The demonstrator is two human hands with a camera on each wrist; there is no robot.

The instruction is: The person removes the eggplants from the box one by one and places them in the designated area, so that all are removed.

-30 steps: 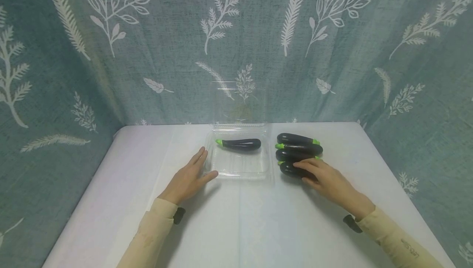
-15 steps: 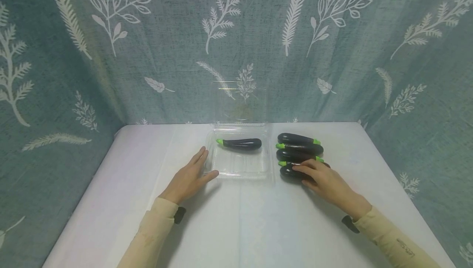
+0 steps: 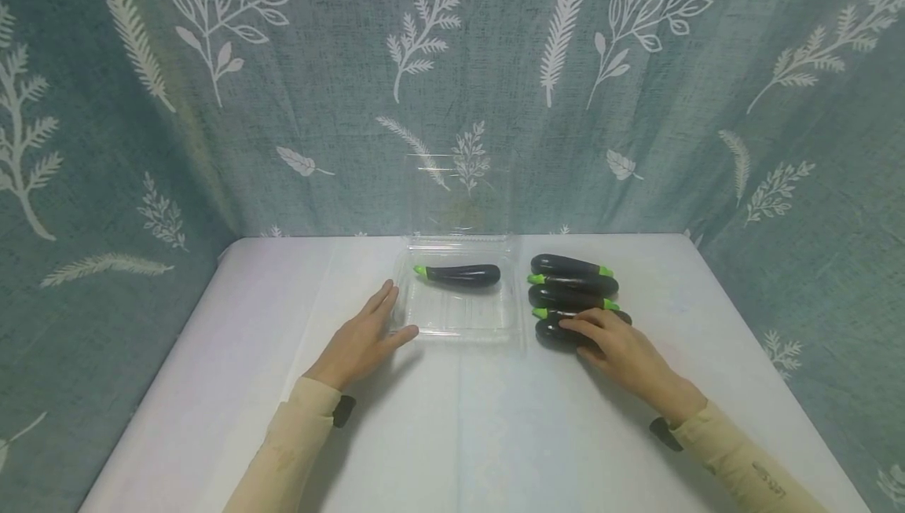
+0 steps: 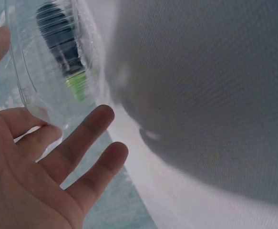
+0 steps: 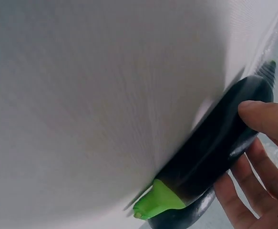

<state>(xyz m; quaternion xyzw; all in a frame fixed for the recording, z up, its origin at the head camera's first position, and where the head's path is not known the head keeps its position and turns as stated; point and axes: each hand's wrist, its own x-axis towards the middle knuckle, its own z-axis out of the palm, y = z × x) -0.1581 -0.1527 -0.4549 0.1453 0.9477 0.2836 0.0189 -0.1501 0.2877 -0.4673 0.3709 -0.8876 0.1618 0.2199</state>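
Note:
My left hand (image 3: 357, 344) stands at the left side of a clear plastic clamshell container (image 3: 459, 334), fingers extended and fingertips right at its rim. In the left wrist view, the fingers (image 4: 98, 121) are spread beside the clear wall. One dark eggplant (image 3: 463, 276) with a green cap lies inside, toward the back. Right of the container, several eggplants (image 3: 566, 295) lie in a row, side by side. My right hand (image 3: 622, 348) grips the nearest eggplant (image 5: 215, 138), thumb on one side and fingers on the other. That hand hides its right end in the head view.
The container's transparent lid (image 3: 459, 195) stands raised at the back, against a green leaf-patterned curtain (image 3: 332, 89). A white cloth covers the table (image 3: 495, 434). Curtain also hangs along both sides.
The nearest eggplant has shifted slightly toward me, with my right hand on it, and more of the eggplant behind it shows. My right wrist has moved a little left. My left hand stays put.

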